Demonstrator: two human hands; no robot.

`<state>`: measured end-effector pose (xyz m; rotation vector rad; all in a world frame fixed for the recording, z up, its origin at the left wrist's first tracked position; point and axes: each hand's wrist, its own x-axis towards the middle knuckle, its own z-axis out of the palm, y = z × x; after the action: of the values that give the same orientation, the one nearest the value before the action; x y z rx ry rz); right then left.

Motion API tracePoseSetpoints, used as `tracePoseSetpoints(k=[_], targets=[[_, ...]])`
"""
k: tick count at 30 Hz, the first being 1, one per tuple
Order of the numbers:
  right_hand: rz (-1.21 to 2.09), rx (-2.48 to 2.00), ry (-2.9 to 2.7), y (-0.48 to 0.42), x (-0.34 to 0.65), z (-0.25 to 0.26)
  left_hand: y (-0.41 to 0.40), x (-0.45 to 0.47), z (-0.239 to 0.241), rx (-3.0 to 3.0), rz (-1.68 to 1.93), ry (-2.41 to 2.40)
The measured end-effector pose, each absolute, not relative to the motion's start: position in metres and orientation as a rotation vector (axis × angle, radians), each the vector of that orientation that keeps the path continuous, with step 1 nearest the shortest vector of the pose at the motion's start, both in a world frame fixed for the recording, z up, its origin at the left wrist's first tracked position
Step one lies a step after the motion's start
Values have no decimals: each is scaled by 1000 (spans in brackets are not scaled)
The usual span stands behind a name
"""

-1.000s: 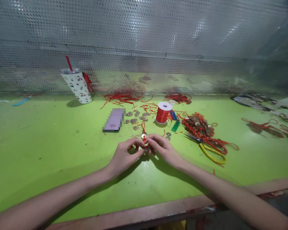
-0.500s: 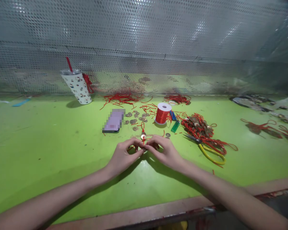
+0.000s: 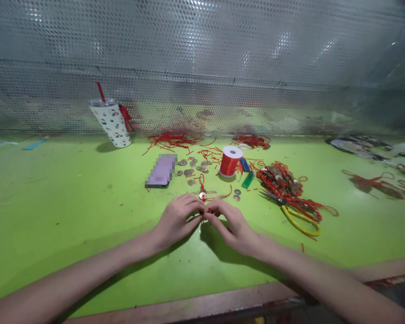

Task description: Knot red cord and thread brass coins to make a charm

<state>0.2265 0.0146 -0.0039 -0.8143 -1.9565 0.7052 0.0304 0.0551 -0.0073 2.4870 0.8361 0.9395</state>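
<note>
My left hand and my right hand meet at the fingertips in front of me. Both pinch the red cord just below a brass coin strung on it. Beyond the coin, the cord ends in a red loop pointing away from me. A loose cord end curves out to the right above my right hand. The exact knot between my fingers is hidden. Two loose coins lie just past my right hand, and several more coins are scattered further back.
A red cord spool stands behind my hands, beside a green lighter. Yellow-handled scissors lie right, against a pile of corded coins. Left are a phone and a tumbler. Perforated sheeting rises behind the green table.
My left fingers have closed up, and both hands have shifted slightly toward me. A second coin now shows near my right hand. The whole view has moved a little.
</note>
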Motion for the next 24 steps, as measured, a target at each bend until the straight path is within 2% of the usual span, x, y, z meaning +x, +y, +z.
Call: tracePoseSetpoints(k=[14, 24], targets=[[698, -833, -2149, 6, 226, -5, 84, 24, -16, 2702, 930, 714], [702, -810, -2414, 7, 225, -3, 71, 20, -11, 2841, 799, 834]])
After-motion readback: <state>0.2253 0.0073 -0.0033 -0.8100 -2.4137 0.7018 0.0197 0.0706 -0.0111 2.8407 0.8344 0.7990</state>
